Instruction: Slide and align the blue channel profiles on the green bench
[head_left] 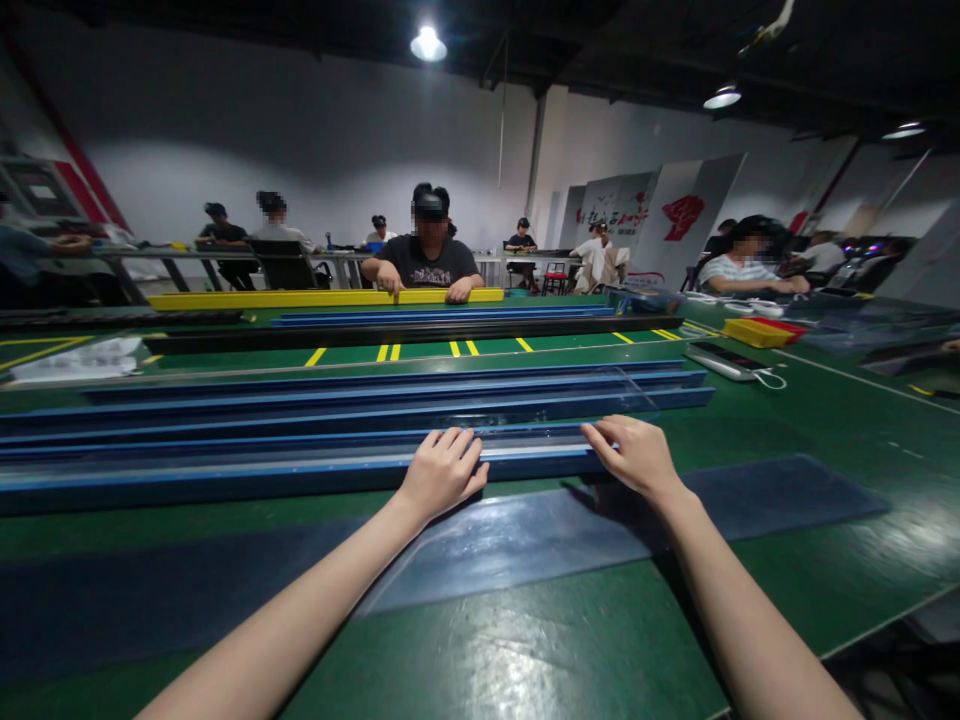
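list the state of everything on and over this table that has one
left hand: fingers over front blue channel
right hand: at front blue channel
front blue channel: lying open side up
clear strip: laid flat
yellow bar: under the hands of the person across
yellow tray: upright, contents unclear
ceiling lamp: lit
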